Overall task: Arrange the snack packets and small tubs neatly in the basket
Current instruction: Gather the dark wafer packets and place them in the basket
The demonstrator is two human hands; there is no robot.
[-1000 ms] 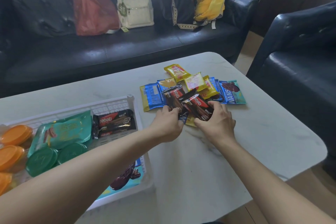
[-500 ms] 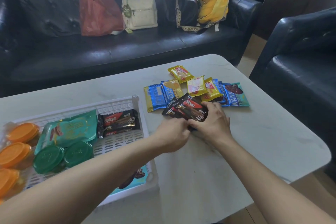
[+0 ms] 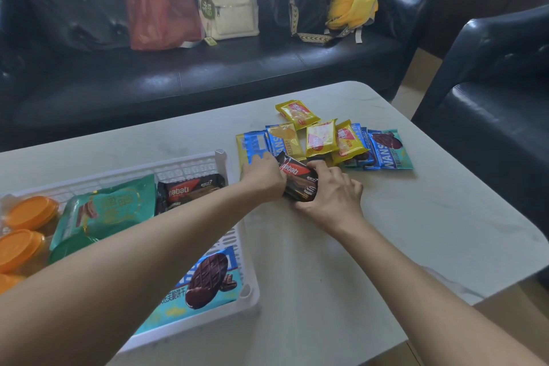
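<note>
Tabletop (image 3: pixel 386 232): both hands (image 3: pixel 329 187) grip dark wafer packets (image 3: pixel 298 180).

The person's left forearm (image 3: pixel 154 246) crosses the white slotted plastic basket (image 3: pixel 190 166), covering most of the round green tub lids (image 3: pixel 69 246) and part of the light-blue chocolate-biscuit packet (image 3: pixel 208 279). The orange tub lids (image 3: pixel 17 246) run off the left edge. How many dark Nabati wafer packets (image 3: pixel 298 180) the two hands hold together cannot be told, and their fingertips are tucked out of sight
</note>
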